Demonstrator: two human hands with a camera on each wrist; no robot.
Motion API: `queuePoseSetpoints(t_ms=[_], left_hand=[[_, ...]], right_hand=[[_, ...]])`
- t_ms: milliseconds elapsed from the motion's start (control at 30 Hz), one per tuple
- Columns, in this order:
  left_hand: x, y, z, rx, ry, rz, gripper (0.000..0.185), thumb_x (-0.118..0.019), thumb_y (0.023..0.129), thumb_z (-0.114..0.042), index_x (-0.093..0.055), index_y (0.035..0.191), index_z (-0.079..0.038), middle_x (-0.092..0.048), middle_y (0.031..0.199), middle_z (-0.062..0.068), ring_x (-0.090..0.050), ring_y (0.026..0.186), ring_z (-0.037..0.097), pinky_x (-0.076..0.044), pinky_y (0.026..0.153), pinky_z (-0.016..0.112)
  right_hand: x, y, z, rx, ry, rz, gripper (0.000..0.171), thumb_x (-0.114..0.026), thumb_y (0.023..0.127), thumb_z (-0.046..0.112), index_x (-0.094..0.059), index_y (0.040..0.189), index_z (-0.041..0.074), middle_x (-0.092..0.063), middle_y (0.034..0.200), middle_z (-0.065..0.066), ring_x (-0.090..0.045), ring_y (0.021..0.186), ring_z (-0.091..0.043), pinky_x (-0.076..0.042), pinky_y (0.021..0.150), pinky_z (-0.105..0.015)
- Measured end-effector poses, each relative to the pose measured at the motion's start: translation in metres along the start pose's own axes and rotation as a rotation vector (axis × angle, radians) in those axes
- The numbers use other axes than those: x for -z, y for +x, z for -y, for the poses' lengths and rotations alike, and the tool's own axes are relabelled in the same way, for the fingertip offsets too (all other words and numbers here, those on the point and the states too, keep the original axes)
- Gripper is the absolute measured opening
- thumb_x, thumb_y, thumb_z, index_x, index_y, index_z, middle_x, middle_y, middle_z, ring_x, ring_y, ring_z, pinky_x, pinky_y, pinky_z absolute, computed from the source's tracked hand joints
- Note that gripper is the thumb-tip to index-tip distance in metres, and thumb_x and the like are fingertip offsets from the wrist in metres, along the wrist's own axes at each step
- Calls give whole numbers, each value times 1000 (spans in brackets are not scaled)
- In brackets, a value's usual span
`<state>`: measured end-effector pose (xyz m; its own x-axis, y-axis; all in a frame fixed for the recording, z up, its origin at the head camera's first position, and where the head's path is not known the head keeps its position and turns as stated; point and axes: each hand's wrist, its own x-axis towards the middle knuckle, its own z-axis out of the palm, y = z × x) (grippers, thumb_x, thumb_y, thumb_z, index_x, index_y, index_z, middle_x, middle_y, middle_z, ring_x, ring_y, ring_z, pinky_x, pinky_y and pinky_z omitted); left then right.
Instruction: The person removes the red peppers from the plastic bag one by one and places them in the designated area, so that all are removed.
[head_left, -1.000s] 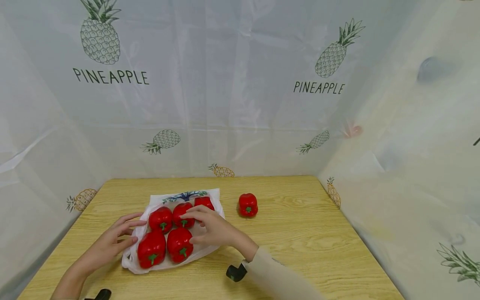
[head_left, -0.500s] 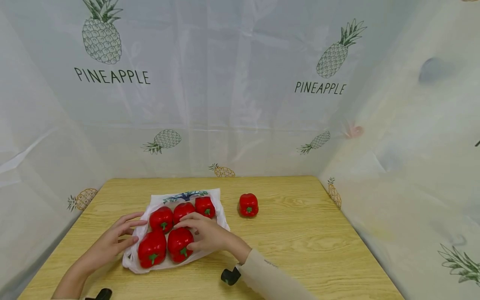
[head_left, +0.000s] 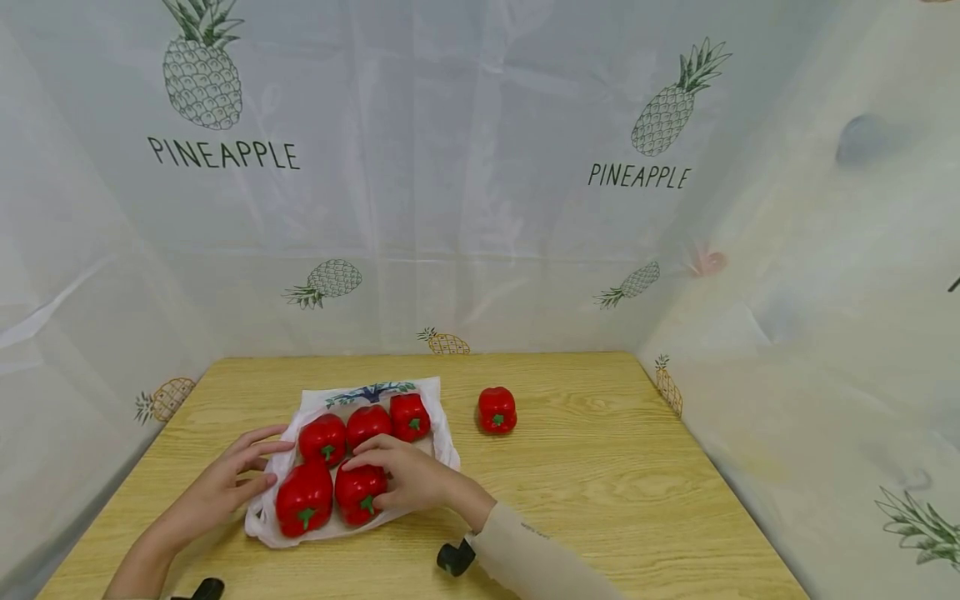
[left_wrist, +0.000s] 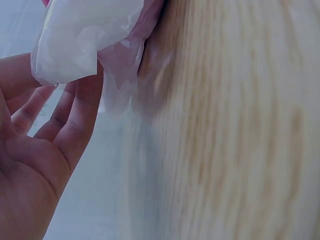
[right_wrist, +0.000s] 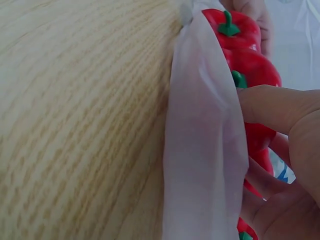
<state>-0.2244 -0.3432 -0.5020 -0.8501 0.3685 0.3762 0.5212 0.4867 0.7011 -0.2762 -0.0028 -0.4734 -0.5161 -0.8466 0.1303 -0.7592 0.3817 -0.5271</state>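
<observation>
Several red bell peppers with green stems lie in two rows on a white plastic bag. Around the front right bell pepper curl the fingers of my right hand; the thumb presses beside its stem, and the hand covers part of its top and right side. The right wrist view shows that thumb against the red skin. At the bag's left edge, my left hand has its fingers spread and touches the plastic. White plastic hides those fingertips in the left wrist view.
Another red bell pepper stands alone on the wooden table, right of the bag. A pineapple-print plastic curtain rises behind the table and along both sides.
My right hand has moved left and toward me, from above the back row onto the front right bell pepper. The back right bell pepper is now uncovered. My left hand has stayed put.
</observation>
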Motion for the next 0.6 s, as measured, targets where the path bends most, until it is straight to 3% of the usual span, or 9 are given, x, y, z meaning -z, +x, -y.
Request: queuePoseSetpoints(t_ms=[367, 600], left_hand=[[0, 1, 0, -21, 6, -4, 42, -68, 101, 2, -64, 142, -3, -40, 161, 2, -60, 106, 6, -54, 81, 23], [0, 0, 2, -28, 17, -8, 42, -69, 100, 3, -64, 141, -3, -41, 160, 4, -60, 107, 5, -53, 82, 21]], right_hand=[[-4, 0, 1, -1, 13, -14, 59, -83, 92, 7, -64, 145, 25, -54, 147, 2, -49, 136, -8, -46, 106, -21], [-6, -1, -1, 6, 12, -34, 57, -83, 93, 10, -65, 144, 25, -55, 144, 2, -50, 134, -6, -46, 104, -18]])
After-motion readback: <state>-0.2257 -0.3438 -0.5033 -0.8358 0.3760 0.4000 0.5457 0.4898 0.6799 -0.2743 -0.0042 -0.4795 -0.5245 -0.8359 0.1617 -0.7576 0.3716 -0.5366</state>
